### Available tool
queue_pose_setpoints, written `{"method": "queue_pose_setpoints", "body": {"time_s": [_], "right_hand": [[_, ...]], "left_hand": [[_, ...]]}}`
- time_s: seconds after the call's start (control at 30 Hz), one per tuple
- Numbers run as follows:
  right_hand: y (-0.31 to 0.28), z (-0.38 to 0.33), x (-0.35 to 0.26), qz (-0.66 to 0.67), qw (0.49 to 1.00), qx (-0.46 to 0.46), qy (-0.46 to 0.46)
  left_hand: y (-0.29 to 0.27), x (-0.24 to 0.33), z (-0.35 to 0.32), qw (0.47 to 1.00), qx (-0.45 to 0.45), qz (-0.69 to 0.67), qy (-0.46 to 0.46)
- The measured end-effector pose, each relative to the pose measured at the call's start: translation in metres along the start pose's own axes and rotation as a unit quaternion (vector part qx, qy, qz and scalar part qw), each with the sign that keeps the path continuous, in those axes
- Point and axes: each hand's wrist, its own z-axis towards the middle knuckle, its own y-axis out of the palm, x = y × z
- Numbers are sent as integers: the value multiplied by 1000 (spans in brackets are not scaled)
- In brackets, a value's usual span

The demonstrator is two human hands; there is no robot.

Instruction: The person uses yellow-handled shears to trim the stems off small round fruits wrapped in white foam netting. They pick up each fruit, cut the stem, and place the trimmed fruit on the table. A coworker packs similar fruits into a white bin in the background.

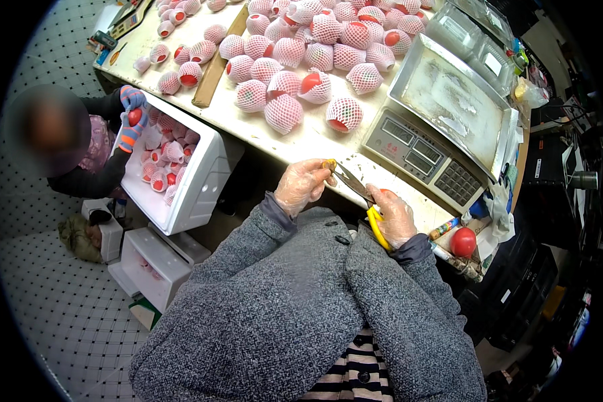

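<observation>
Yellow handles mark the scissors (358, 187), which we see in the head view just off the near edge of the white table (211, 108). Our right hand (393, 216), in a clear plastic glove, is clamped on them near the base of the blades; whether a finger passes through a loop, we cannot tell. The dark blades slant up and left toward our left hand (303, 187), gloved likewise, whose thumb and fingertips are pinched together on a small yellow thing (329, 163). The blade tips are close by it, though we cannot make out whether they touch.

Beyond our hands, a heap of red fruit in pale foam nets (319, 56) covers the far part of the table, with a wooden bar (221, 60) lying along its left side and more netted fruit past that. To our right stands a grey scale (409, 149) with a keypad and a broad, worn metal tray (449, 87). Clear plastic boxes (454, 30) are beyond the tray. Near the table's right corner lies a bare red fruit (463, 242).

On our left, a co-worker's blue-and-orange gloves (132, 98) are closed around another red fruit (135, 116), above a white foam box (208, 144) of netted fruit. Grey woolly sleeves (234, 241) cover our forearms.
</observation>
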Motion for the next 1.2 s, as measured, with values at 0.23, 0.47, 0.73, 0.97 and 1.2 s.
{"method": "queue_pose_setpoints", "body": {"time_s": [0.23,0.47,0.73,0.97,1.2], "right_hand": [[-4,-1,-3,39,999,-15,-8],[2,-2,5,204,969,-114,83],[7,-3,12,24,999,-32,-18],[-6,11,-7,340,936,35,82],[11,28,-19,498,867,31,5]], "left_hand": [[4,9,-3,998,-15,64,11],[0,5,2,1000,-24,15,8],[4,4,-1,996,9,86,27],[4,7,4,995,-50,67,-52],[16,17,11,972,-135,66,-181]]}}
